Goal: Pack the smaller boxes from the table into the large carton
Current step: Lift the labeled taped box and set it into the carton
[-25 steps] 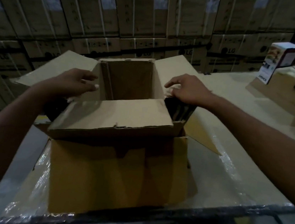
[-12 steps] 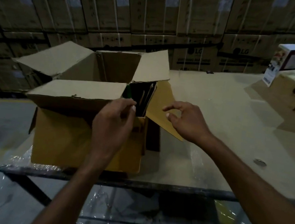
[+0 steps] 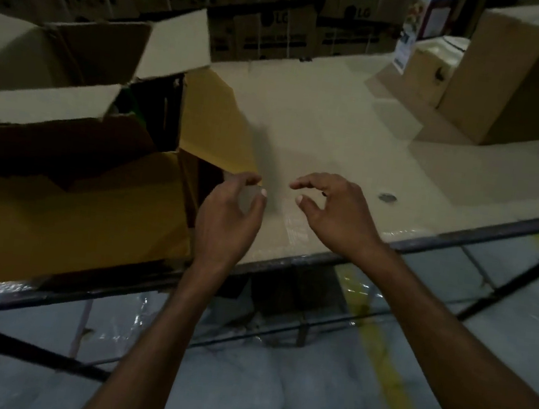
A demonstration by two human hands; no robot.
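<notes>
Both hands, left hand [image 3: 229, 213] and right hand [image 3: 331, 212], hover empty with fingers loosely spread. They are just right of the large carton [image 3: 67, 206], above the table [image 3: 340, 118].

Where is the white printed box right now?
In the head view, the white box stands at the table's far right end, behind a small brown box and left of a large closed carton.

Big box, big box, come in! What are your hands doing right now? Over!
Left hand and right hand empty, fingers curled. Large carton open, far left. Small printed box far right. Nothing between.
</notes>
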